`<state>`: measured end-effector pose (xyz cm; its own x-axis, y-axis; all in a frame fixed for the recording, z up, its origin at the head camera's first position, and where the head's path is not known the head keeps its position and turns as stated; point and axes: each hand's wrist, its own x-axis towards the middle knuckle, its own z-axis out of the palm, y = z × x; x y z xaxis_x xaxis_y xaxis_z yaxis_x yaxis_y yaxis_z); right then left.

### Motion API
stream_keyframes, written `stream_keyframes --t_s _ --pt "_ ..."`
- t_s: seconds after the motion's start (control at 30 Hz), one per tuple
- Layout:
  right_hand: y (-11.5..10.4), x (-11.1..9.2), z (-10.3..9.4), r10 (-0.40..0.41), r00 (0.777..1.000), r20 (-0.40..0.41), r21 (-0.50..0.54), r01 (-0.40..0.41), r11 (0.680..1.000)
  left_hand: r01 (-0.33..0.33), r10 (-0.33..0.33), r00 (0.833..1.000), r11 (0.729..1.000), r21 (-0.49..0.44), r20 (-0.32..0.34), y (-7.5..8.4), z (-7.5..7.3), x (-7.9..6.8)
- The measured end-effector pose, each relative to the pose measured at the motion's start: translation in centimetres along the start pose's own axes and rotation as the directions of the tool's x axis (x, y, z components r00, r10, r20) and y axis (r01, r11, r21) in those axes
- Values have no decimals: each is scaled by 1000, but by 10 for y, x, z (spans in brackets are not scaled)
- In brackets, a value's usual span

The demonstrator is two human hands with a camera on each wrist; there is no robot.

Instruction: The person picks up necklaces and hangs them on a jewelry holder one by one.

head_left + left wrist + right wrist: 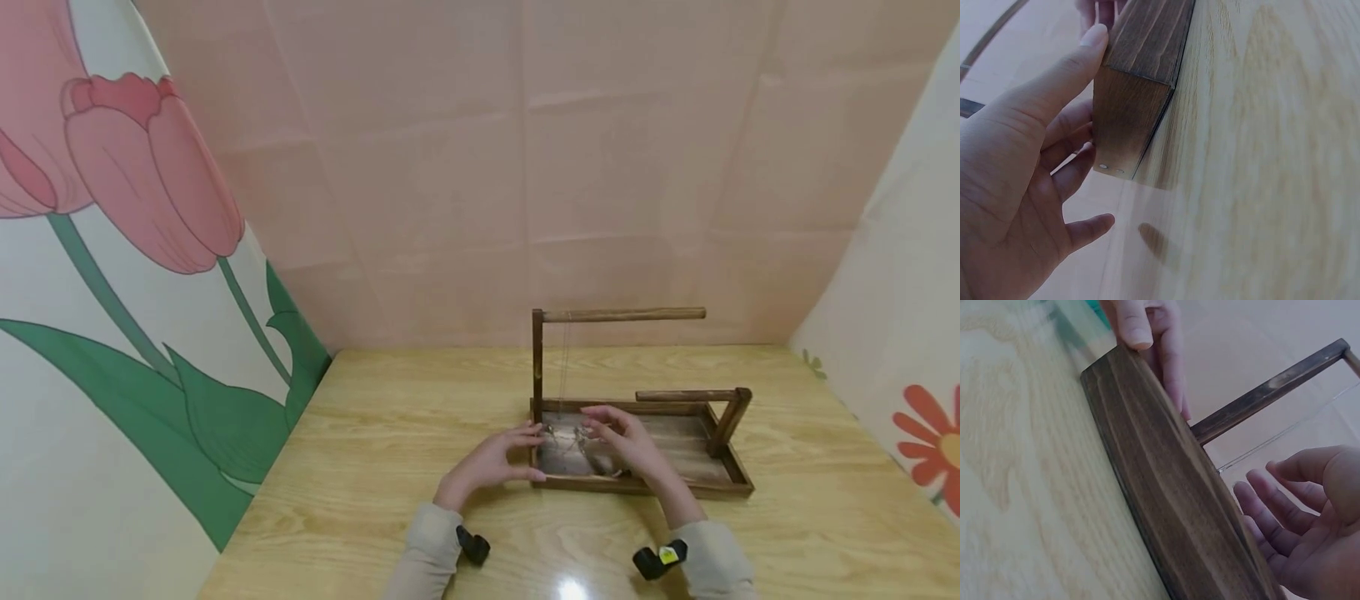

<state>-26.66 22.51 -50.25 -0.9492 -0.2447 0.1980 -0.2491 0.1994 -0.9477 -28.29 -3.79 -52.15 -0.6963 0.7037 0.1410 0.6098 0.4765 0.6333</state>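
Observation:
A dark brown wooden tray (645,485) with two raised bars stands on the table. From its taller bar (622,315) a thin chain (564,358) hangs into the left part, where small shiny pieces (573,442) lie, too small to make out. My left hand (491,458) touches the tray's left end, its thumb at the front corner and fingers along the end wall. Over the tray, my right hand (622,442) has loosely bent fingers. In the right wrist view the chain (1279,434) runs close to these fingertips (1254,481), and nothing shows between them.
The shorter bar (686,396) stands on a post at the tray's right end. Under the tray is a light wood table (375,433). A pink cloth backdrop (450,208) hangs behind, with flower-printed panels (172,167) at the sides.

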Motion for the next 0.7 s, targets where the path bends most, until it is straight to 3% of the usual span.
stream_keyframes --t_s 0.13,0.33,0.7 --pt "4 -1 1 7 1000 2 -17 -7 1000 1 -1 1000 1000 -13 0 0 -1 -1" --pt "9 -3 1 14 1000 -23 -132 -17 991 -7 7 1000 1000 0 -2 1 -2 1" --pt "12 -7 -2 73 997 -16 -176 -74 982 17 -17 1000 1000 -7 6 0 0 -1"
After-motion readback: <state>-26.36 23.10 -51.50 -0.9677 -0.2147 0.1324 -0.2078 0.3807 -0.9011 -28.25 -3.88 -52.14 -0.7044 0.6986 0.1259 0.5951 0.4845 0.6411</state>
